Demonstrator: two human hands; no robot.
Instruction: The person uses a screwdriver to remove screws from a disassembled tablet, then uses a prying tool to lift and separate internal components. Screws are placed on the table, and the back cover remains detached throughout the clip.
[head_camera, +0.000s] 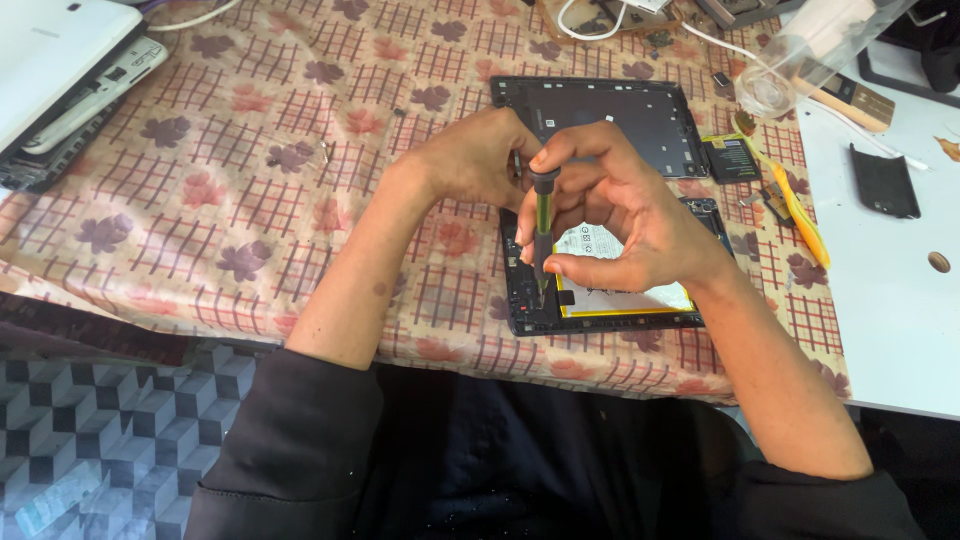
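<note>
An opened tablet (620, 310) lies near the table's front edge, its white battery with yellow trim and its dark circuit board exposed. My right hand (620, 225) holds a slim green-and-black screwdriver (542, 230) upright, index finger on its cap, tip down on the board at the tablet's left side. My left hand (470, 160) rests curled just behind and left of the screwdriver, touching the tablet's upper left edge. The tablet's removed black back cover (620, 115) lies flat beyond my hands.
A floral checked cloth (250, 200) covers the table. White devices (60, 70) are stacked at the far left. To the right lie a small black battery (730, 160), yellow-handled tools (800, 215), a black part (885, 180), a clear bag (810, 50) and white cables (600, 20).
</note>
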